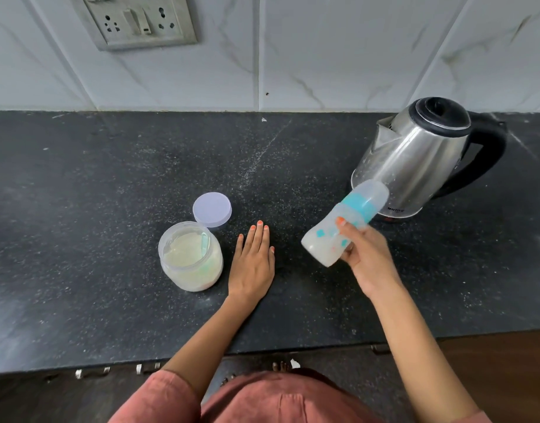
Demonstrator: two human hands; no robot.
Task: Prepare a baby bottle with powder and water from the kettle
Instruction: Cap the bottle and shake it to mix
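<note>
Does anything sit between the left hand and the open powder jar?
Nothing visible does. The left hand lies flat on the counter just right of the powder jar; its lid lies behind it.

One bit of lettering only: a short dark word on the lower steel band of the kettle (415, 160), far right on the table (110, 178), just right of the cap of the baby bottle (323, 242). It is too small and blurred to read. The baby bottle has teal and orange printed patches, with no legible characters.
</note>
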